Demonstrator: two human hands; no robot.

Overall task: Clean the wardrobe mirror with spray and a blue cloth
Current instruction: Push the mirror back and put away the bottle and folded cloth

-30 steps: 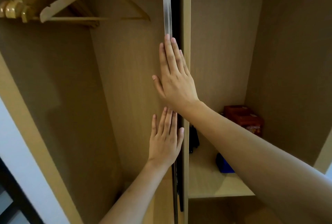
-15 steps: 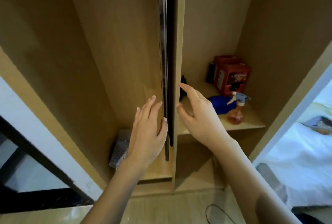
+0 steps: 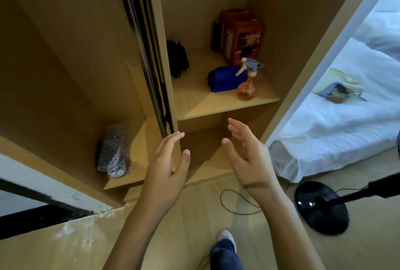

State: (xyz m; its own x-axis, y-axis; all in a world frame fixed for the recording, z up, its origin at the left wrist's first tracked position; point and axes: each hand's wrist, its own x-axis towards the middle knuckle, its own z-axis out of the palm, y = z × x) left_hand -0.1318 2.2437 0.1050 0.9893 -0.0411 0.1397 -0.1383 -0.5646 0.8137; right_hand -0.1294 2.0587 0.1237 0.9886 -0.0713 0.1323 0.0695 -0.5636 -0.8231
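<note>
A folded blue cloth [image 3: 225, 79] lies on the wardrobe shelf [image 3: 203, 105]. Right beside it stands an orange spray bottle [image 3: 246, 87] with a grey-blue trigger head. The mirror door [image 3: 147, 53] is seen edge-on, tucked against the wardrobe's centre panel. My left hand [image 3: 167, 168] hovers with relaxed fingers just below the door's lower end, fingertips near the panel edge. My right hand [image 3: 249, 155] hangs in the air below the shelf, fingers loosely spread, holding nothing.
A red box [image 3: 240, 36] and a black item [image 3: 177, 57] share the shelf. A clear bag of patterned slippers [image 3: 112, 150] lies in the left compartment. A black fan base [image 3: 322, 207] and cable [image 3: 236, 202] sit on the floor, with a white bed [image 3: 337, 118] at right.
Both hands have come off the mirror door's edge and dropped lower, spreading apart. My view has tilted down, bringing the floor, the fan base and the bed into sight.
</note>
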